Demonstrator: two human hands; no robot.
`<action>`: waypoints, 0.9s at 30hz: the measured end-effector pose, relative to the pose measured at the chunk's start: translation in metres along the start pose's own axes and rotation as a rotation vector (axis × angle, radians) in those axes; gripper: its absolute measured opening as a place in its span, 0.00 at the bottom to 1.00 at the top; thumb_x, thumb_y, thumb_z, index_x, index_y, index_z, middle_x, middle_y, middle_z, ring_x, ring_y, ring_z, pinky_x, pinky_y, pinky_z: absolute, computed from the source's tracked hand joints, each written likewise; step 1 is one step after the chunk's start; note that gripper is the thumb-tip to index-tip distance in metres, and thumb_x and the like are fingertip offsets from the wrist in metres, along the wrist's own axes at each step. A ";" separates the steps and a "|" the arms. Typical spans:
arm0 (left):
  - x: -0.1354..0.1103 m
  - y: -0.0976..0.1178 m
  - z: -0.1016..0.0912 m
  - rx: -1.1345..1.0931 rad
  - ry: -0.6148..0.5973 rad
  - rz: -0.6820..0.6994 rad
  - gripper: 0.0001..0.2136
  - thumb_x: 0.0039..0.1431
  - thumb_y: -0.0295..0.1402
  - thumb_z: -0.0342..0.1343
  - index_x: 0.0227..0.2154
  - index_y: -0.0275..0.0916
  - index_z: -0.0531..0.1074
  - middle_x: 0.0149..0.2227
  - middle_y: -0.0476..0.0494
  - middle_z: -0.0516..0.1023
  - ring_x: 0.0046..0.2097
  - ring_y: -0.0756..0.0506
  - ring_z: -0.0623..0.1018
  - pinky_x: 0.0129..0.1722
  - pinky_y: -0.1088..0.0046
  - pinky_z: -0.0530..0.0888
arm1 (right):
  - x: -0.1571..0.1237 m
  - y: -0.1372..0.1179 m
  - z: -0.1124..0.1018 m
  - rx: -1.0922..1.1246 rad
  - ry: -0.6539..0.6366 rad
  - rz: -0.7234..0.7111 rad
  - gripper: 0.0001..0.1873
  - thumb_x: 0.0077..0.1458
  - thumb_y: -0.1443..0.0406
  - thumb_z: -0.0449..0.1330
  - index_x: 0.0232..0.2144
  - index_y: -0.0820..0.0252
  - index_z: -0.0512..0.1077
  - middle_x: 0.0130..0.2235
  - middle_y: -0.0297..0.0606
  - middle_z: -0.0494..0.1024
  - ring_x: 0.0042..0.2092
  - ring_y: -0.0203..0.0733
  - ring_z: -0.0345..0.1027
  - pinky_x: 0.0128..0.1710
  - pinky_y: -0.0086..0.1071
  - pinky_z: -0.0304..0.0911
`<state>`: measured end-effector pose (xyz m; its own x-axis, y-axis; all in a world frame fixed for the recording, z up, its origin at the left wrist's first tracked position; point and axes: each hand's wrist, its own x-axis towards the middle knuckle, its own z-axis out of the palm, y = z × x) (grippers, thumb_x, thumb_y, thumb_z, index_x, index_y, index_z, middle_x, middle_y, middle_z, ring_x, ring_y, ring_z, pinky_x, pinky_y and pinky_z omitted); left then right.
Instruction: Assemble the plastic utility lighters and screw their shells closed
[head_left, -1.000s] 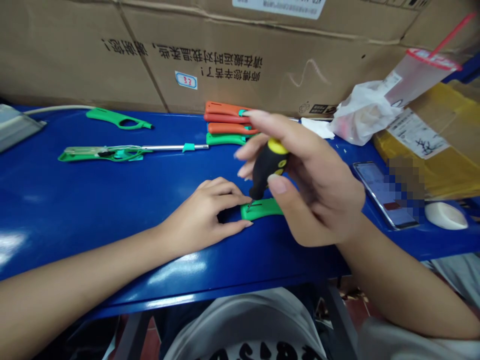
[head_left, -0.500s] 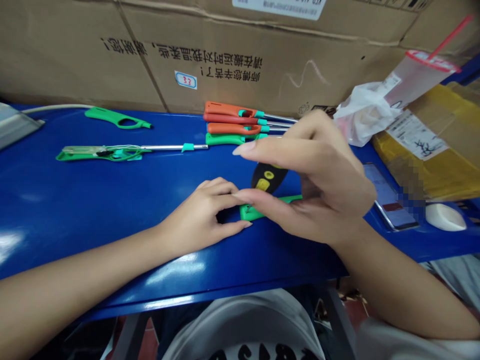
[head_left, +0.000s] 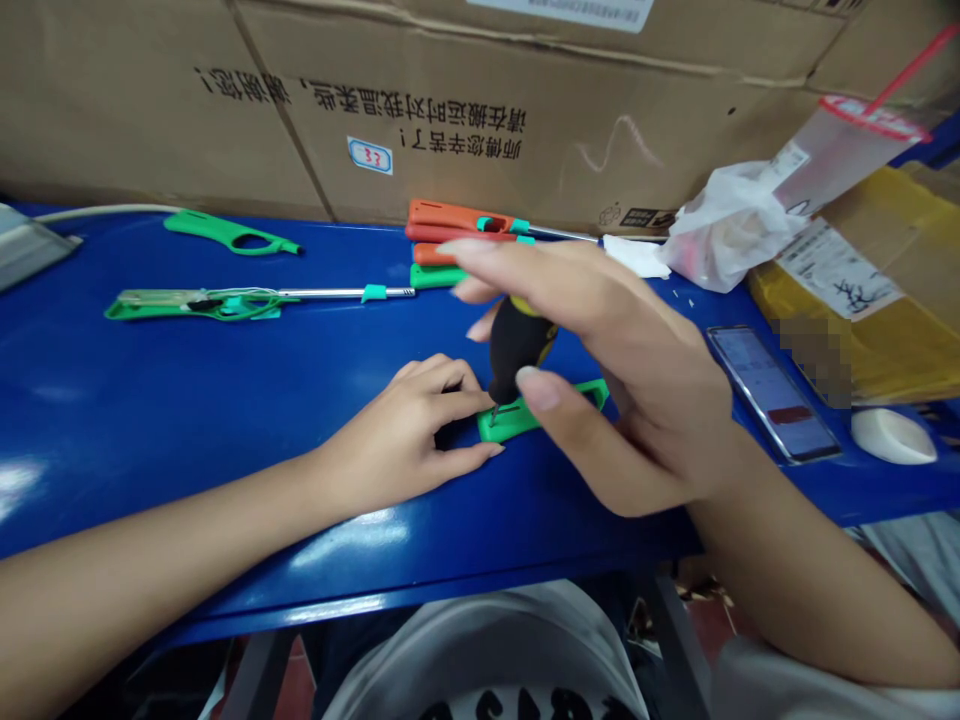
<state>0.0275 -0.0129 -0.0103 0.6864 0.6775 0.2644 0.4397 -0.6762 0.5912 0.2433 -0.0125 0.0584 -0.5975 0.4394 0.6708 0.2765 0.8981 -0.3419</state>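
Observation:
On the blue table, my left hand (head_left: 427, 420) lies with thumb and fingers on either side of the near end of a green lighter shell (head_left: 510, 422), holding it. A short black and yellow screwdriver (head_left: 521, 345) stands slightly tilted, its tip at the shell's left end. My right hand (head_left: 637, 370) curls around the handle, its thumb and fingers against it; part of the handle is hidden. To the left lies an opened green lighter (head_left: 202, 305) with wires and a metal tube. A separate green shell half (head_left: 217, 230) lies behind it.
Orange, red and green lighters (head_left: 442, 215) are stacked by the cardboard box (head_left: 300, 130) at the back. On the right are a phone (head_left: 776, 395), a white mouse-shaped object (head_left: 892, 437), a yellow package (head_left: 900, 270) and a bagged drink cup (head_left: 832, 155).
My right hand has turned and its fingers have shifted around the screwdriver, so more of the handle and the green shell shows. My left hand stays in place.

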 end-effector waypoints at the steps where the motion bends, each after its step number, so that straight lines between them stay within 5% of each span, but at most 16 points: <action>1: 0.000 -0.001 0.000 0.007 0.008 0.012 0.09 0.67 0.37 0.61 0.46 0.41 0.80 0.48 0.41 0.79 0.53 0.37 0.77 0.55 0.55 0.73 | 0.000 0.001 0.000 0.067 -0.068 0.012 0.25 0.68 0.75 0.50 0.65 0.65 0.64 0.66 0.34 0.73 0.59 0.37 0.72 0.63 0.36 0.71; 5: 0.000 -0.002 0.002 -0.003 0.011 -0.019 0.08 0.67 0.36 0.62 0.45 0.42 0.81 0.47 0.43 0.79 0.51 0.38 0.78 0.52 0.59 0.73 | 0.000 0.003 0.002 -0.069 0.167 -0.088 0.17 0.62 0.71 0.67 0.53 0.66 0.74 0.48 0.32 0.84 0.44 0.36 0.74 0.51 0.35 0.75; 7: 0.000 -0.002 0.002 -0.015 0.004 -0.031 0.08 0.66 0.36 0.63 0.45 0.42 0.81 0.45 0.44 0.79 0.50 0.39 0.78 0.51 0.60 0.73 | -0.001 0.003 0.002 -0.159 0.178 -0.079 0.16 0.63 0.65 0.69 0.51 0.65 0.76 0.42 0.34 0.83 0.43 0.39 0.74 0.50 0.37 0.75; 11: -0.001 -0.002 0.001 0.012 0.036 0.027 0.10 0.67 0.37 0.62 0.47 0.41 0.80 0.43 0.44 0.79 0.47 0.40 0.77 0.50 0.60 0.72 | -0.003 0.003 -0.002 0.076 0.040 0.009 0.21 0.69 0.70 0.54 0.62 0.66 0.68 0.57 0.39 0.79 0.54 0.41 0.75 0.59 0.39 0.73; 13: -0.001 -0.002 0.001 0.017 0.045 0.031 0.09 0.67 0.36 0.62 0.46 0.41 0.81 0.44 0.44 0.79 0.47 0.40 0.77 0.49 0.60 0.72 | -0.004 0.004 -0.002 0.121 0.060 0.023 0.22 0.68 0.70 0.56 0.63 0.61 0.68 0.61 0.37 0.77 0.52 0.41 0.76 0.56 0.38 0.75; 17: 0.000 0.000 0.001 -0.030 0.010 -0.049 0.07 0.66 0.35 0.63 0.43 0.42 0.81 0.45 0.44 0.79 0.49 0.40 0.77 0.51 0.60 0.73 | -0.003 0.005 -0.001 -0.185 0.165 -0.079 0.17 0.64 0.63 0.67 0.53 0.61 0.76 0.45 0.36 0.83 0.43 0.40 0.73 0.49 0.37 0.76; 22: 0.001 -0.001 0.001 -0.011 0.011 0.004 0.10 0.67 0.37 0.62 0.47 0.42 0.81 0.45 0.43 0.80 0.49 0.39 0.78 0.52 0.58 0.73 | 0.000 0.006 0.000 0.047 0.104 -0.071 0.21 0.65 0.75 0.52 0.59 0.70 0.70 0.58 0.39 0.80 0.53 0.38 0.76 0.58 0.39 0.74; 27: 0.001 0.001 0.000 -0.036 0.000 -0.059 0.08 0.66 0.36 0.64 0.45 0.43 0.82 0.45 0.44 0.79 0.50 0.40 0.77 0.54 0.59 0.73 | -0.002 0.005 -0.001 -0.197 0.188 -0.099 0.14 0.65 0.62 0.65 0.51 0.57 0.76 0.39 0.29 0.81 0.45 0.38 0.75 0.49 0.37 0.79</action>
<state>0.0286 -0.0132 -0.0097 0.6594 0.7162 0.2284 0.4583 -0.6238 0.6331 0.2467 -0.0082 0.0562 -0.4841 0.3288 0.8109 0.3758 0.9150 -0.1467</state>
